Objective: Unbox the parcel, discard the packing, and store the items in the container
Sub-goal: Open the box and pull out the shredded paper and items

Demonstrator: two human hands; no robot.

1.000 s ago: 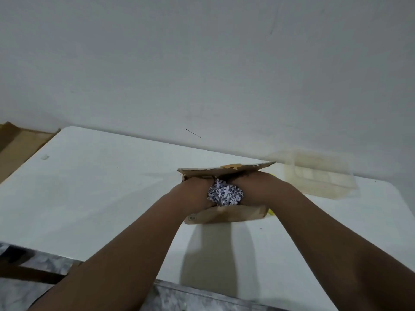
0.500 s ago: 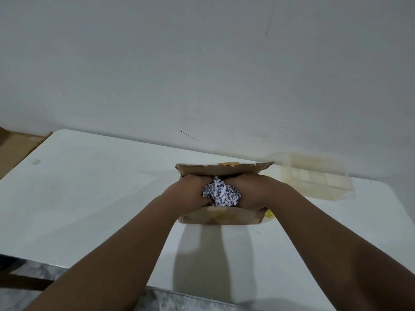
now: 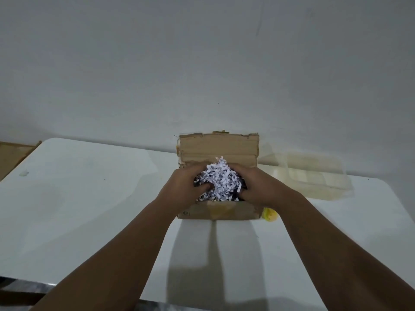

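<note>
Fingers [image 3: 203,186] of both hands clutch shredded paper [image 3: 221,180] heaped in open cardboard box [image 3: 219,147].

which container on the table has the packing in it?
The cardboard box, mid-table: shredded paper heaps inside between both hands. The clear tub to its right looks empty.

No readable text, labels, brands or numbers anywhere. The cardboard box [image 3: 219,212] has a small dark round mark at the near-left corner of its front wall, too small to read. The shredded paper [image 3: 221,180] in the box shows dark print fragments, none legible. Nothing printed on the clear plastic container [image 3: 314,178] to the far right, nor on the bench [image 3: 78,198].
</note>
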